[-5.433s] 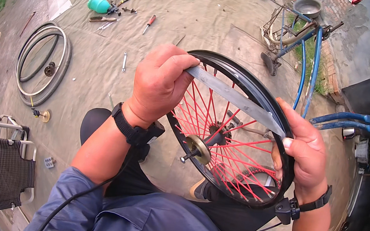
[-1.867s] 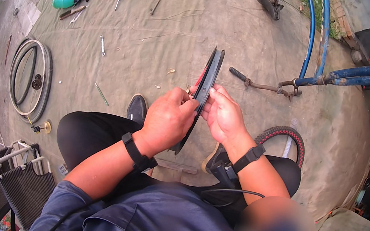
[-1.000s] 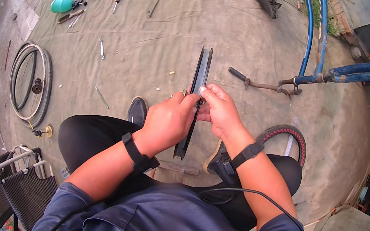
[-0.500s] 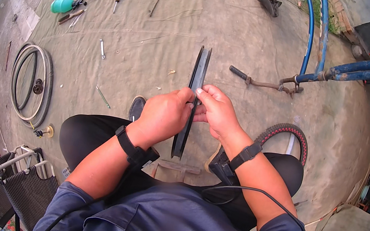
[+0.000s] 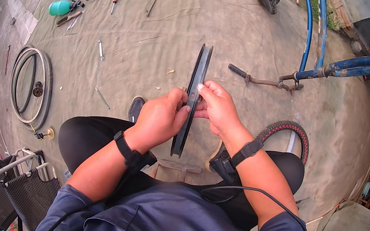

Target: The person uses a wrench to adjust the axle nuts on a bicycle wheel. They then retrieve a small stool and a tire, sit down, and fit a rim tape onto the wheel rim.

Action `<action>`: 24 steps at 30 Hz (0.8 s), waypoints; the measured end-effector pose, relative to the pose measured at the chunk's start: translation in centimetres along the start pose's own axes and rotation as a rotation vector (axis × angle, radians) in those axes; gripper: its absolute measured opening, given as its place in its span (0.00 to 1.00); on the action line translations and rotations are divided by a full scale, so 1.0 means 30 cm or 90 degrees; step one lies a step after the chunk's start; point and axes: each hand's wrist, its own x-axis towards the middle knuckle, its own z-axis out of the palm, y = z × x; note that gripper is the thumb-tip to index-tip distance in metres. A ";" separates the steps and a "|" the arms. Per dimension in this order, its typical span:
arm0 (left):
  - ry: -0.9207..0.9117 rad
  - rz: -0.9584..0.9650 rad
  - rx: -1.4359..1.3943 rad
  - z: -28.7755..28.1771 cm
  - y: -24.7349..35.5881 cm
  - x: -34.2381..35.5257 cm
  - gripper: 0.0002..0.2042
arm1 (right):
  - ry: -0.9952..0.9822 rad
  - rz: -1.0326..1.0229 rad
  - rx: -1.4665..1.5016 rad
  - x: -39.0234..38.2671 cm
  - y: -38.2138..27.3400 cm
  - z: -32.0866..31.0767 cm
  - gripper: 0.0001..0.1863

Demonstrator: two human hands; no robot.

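Note:
A narrow black bicycle wheel rim (image 5: pixel 199 71) is held edge-on and upright in front of me, its channelled outer face toward me. My left hand (image 5: pixel 160 118) grips its left side, the thumb lying on the edge beside a small hole in the channel. From the right, my right hand (image 5: pixel 220 111) pinches the rim, thumb on the near edge and fingers curled behind. Those right fingertips are partly hidden, so I cannot tell whether they hold anything small as well. No tyre is on the visible part of the rim.
On the cloth lie a screwdriver (image 5: pixel 115 2), a spanner (image 5: pixel 101 50), a green bottle (image 5: pixel 59 8) and hoops of tyre (image 5: pixel 47 87). A red-and-black tyre (image 5: pixel 306 139) is by my right knee. A blue bicycle frame (image 5: pixel 319 75) with handlebar stands at right, a folding chair (image 5: pixel 30 195) at lower left.
My left hand has shifted slightly down and opened its grip a little, baring the hole in the rim's channel. The right hand stays on the rim, nearly unmoved.

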 end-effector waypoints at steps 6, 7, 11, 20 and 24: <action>0.005 0.067 0.065 0.004 0.001 0.021 0.11 | -0.002 0.005 -0.004 -0.003 0.000 0.003 0.11; -0.008 0.061 0.071 0.006 0.001 0.026 0.11 | -0.001 0.007 -0.005 -0.002 0.004 0.002 0.11; -0.013 0.047 0.071 -0.003 0.008 0.032 0.11 | -0.001 0.001 -0.009 0.002 0.011 0.003 0.12; -0.074 0.022 0.093 -0.017 0.012 0.051 0.09 | -0.006 -0.007 -0.018 -0.009 0.012 0.007 0.12; -0.084 0.019 0.094 -0.017 0.007 0.056 0.09 | 0.014 -0.019 0.003 -0.015 0.012 0.021 0.10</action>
